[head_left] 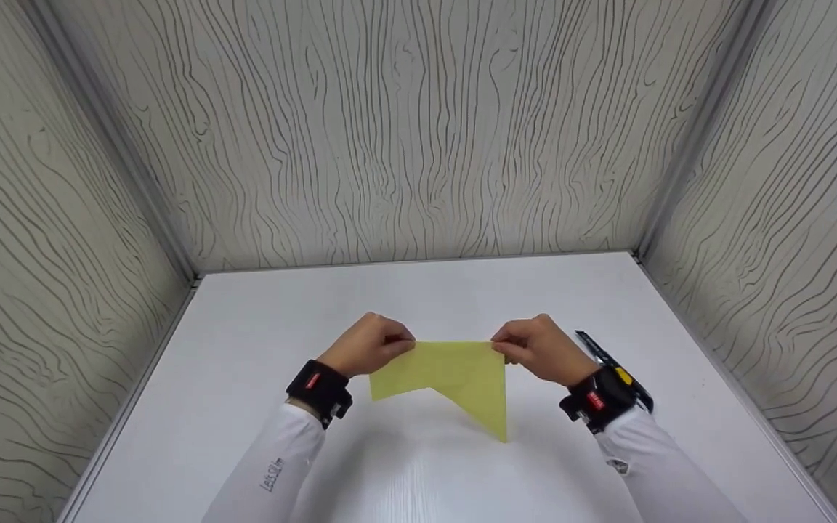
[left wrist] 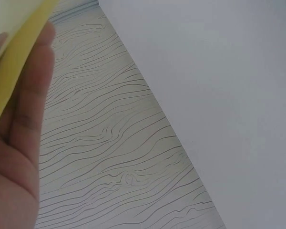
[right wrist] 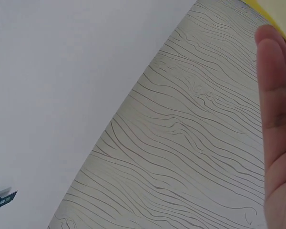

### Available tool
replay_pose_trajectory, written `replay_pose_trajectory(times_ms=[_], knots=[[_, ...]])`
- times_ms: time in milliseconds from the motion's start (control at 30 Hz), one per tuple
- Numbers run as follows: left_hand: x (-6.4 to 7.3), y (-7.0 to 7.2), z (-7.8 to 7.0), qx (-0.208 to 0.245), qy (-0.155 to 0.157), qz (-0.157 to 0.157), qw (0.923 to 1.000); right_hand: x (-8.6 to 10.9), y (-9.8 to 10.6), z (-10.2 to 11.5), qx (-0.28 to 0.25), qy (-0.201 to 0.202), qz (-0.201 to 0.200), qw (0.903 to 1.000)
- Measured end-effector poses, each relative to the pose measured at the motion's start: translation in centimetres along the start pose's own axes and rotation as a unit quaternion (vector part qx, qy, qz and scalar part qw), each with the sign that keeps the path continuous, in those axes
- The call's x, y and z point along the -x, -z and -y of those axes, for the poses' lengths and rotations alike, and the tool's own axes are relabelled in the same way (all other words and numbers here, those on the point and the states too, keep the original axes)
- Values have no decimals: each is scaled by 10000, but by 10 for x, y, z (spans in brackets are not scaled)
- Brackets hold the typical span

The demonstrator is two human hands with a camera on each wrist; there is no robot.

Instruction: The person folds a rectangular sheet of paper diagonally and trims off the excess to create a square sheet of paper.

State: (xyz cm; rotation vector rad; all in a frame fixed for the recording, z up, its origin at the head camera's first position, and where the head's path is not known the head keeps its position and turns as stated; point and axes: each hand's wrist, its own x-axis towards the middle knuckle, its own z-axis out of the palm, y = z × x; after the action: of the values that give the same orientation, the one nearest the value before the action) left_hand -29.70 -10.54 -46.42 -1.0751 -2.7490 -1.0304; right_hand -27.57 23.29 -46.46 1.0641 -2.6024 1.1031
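A sheet of yellow paper (head_left: 455, 367) hangs between my two hands above the white table, its upper edge stretched straight. Its lower edge is uneven, with a long pointed corner hanging down on the right. My left hand (head_left: 376, 343) pinches the upper edge toward the left, thumb and fingers on either side. At the upper right corner my right hand (head_left: 540, 349) pinches the paper the same way. In the left wrist view the paper (left wrist: 14, 62) passes between thumb and fingers; in the right wrist view just a bit of the paper (right wrist: 276, 14) shows past the fingertips.
A black utility knife (head_left: 600, 350) with a yellow slider lies on the table (head_left: 259, 312) beside my right wrist, partly covered by the wristband. Wood-grain panels (head_left: 418, 131) enclose the table at the back and both sides.
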Motion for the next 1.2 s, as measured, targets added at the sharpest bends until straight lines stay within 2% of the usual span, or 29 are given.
replay_pose_trajectory(times_ms=[233, 633, 767, 900, 1033, 1200], knots=[[5, 4, 6, 418, 135, 111, 9990, 2, 4, -1, -227, -179, -89, 9995], [9, 4, 5, 305, 149, -252, 9991, 4, 0, -3, -589, -329, -299, 9973], [10, 2, 8, 519, 197, -239, 9982, 5, 0, -5, -683, -466, -481, 9954], [13, 3, 11, 812, 376, -246, 9957, 7, 3, -6, -672, -467, -598, 9948], [17, 4, 14, 1041, 594, -374, 9921, 9, 6, -8, -692, -503, -599, 9945], [18, 3, 15, 1116, 613, -435, 9909, 11, 7, -10, -760, -583, -519, 9940]])
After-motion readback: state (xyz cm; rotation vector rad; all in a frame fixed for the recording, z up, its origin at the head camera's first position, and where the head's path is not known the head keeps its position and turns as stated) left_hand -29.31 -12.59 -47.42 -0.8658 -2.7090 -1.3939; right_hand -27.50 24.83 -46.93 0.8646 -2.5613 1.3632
